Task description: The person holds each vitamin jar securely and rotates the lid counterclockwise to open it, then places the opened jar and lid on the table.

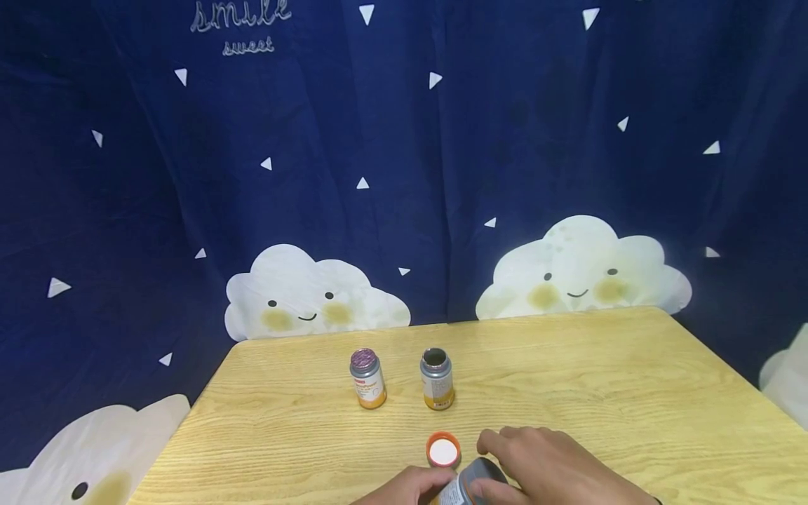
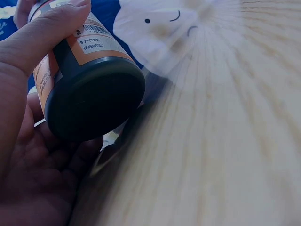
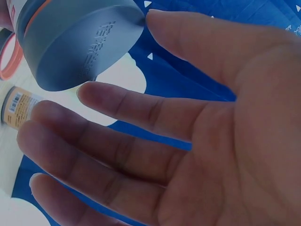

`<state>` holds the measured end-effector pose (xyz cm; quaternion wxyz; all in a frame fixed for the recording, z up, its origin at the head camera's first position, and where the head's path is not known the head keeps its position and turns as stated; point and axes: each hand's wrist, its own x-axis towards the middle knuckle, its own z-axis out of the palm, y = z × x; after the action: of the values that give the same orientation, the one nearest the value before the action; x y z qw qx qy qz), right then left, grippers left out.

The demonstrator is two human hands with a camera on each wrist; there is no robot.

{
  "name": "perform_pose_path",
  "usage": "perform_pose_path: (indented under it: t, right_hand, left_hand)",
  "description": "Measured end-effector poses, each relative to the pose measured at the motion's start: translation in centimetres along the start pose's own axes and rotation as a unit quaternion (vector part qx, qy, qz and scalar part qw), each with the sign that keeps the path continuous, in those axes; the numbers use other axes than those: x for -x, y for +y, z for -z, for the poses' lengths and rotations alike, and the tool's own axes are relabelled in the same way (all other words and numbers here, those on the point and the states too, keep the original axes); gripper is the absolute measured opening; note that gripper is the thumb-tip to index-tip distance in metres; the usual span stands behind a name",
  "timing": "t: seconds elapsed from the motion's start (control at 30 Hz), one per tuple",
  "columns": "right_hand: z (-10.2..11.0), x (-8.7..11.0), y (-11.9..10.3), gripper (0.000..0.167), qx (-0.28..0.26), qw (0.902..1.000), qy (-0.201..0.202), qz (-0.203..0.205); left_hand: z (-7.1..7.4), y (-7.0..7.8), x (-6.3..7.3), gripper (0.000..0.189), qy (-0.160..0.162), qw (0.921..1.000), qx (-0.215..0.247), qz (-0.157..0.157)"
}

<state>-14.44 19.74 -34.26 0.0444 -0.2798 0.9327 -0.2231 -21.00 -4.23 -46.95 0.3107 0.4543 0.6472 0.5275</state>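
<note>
A supplement bottle (image 1: 452, 494) with a grey screw cap (image 1: 483, 474) is tilted near the table's front edge. My left hand (image 1: 410, 485) grips its body; in the left wrist view the thumb lies across the orange and white label, above the dark base. Around the cap, my right hand (image 1: 549, 463) has its fingers spread and mostly straight. In the right wrist view its thumb tip is at the cap's rim and the index fingertip close to the opposite side; firm contact cannot be made out. Just beyond lies an upturned cap (image 1: 443, 450), orange inside with a white liner.
Two similar bottles without caps stand upright farther back on the wooden table (image 1: 284, 421). The left bottle (image 1: 369, 382) has a purplish top, while the right bottle (image 1: 438, 382) shows a dark mouth. A blue curtain (image 1: 404, 140) with clouds hangs behind the table.
</note>
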Motion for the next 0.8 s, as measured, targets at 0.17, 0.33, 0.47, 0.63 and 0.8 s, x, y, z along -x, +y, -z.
perform_pose_path:
  t: [0.17, 0.33, 0.47, 0.63, 0.8]
  right_hand:
    - [-0.01, -0.08, -0.03, 0.032, -0.008, 0.9998, -0.012, -0.01]
    - [0.04, -0.18, -0.05, 0.03, -0.034, 0.9986, -0.037, -0.02]
    - [0.16, -0.11, -0.04, 0.024, -0.052, 0.998, -0.037, 0.003]
    - [0.34, 0.01, -0.07, 0.015, -0.055, 0.9967, -0.02, 0.056]
    - [0.37, -0.03, -0.22, 0.028, -0.065, 0.9961, -0.038, 0.046]
  left_hand:
    - [0.0, 0.07, -0.01, 0.03, 0.002, 1.0, 0.001, 0.005]
    - [-0.05, 0.14, 0.05, 0.031, 0.003, 0.9998, 0.003, 0.019]
    - [-0.06, 0.11, 0.1, 0.031, 0.002, 0.9998, 0.003, 0.021]
    - [-0.02, -0.08, 0.05, 0.03, 0.005, 0.9999, -0.008, 0.008]
    - [0.02, -0.07, 0.02, 0.032, 0.004, 0.9999, -0.007, 0.012]
